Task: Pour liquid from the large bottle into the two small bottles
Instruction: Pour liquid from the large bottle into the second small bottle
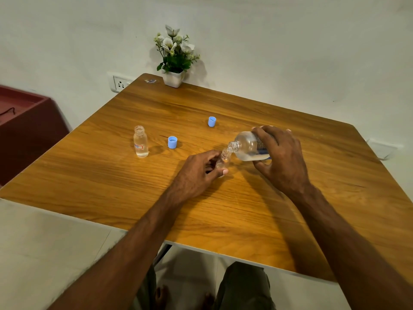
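**Second small bottle taking its fill**

I am watching the right hand (pixel 282 157) wrapping its fingers and thumb around the body of the large bottle (pixel 250 146), tipping it almost flat with the neck pointing toward nine o'clock. I judge the tilt is this steep because little liquid is left; what remains is pooling along the lower side of the bottle. Its open mouth is sitting right at the mouth of a small bottle (pixel 224 158), so the stream has almost no gap to cross.

The left hand (pixel 199 173) is pinching that small bottle between thumb and curled fingers, steadying it upright on the worktop (pixel 201 220) near the centre. I take that hold to be there because a light, narrow bottle would tip under a nudge from the bigger neck. How full it is I cannot tell; the fingers are covering most of it.

The other small bottle (pixel 140 142) is standing uncapped out at nine o'clock, well apart, looking mostly filled, so I judge it is already done and parked clear of the pouring. Two blue caps are waiting off to the side, one (pixel 172 142) between the two small bottles, one (pixel 211 121) toward twelve o'clock, both beyond the hands. A potted flower (pixel 174 61) is sitting at the far edge.
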